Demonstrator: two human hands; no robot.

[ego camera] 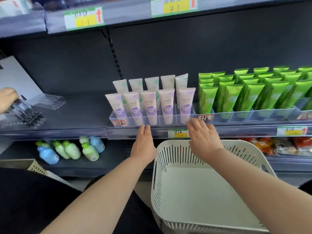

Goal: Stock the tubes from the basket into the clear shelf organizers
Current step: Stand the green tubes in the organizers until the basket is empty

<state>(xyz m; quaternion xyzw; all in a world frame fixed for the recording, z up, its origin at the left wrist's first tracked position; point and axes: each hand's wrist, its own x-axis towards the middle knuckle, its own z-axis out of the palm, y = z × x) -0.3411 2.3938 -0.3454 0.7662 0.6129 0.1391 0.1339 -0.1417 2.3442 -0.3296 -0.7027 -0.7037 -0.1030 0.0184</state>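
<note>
left hand [143, 146] flat, fingers loose, holding nothing, at the shelf edge | right hand [203, 137] spread, empty too, just right of it | purple tubes [151, 107] standing upright in the clear organizer [172, 121] | white basket [202, 191] near-right, looks empty

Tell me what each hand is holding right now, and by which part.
Nothing. The left hand and right hand are open and empty, reaching toward the organizer. The basket looks empty.

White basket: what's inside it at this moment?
The white basket shows only its bare floor; no tubes are left inside. The right forearm crosses above it, hiding a strip of floor and the near right corner.
</note>
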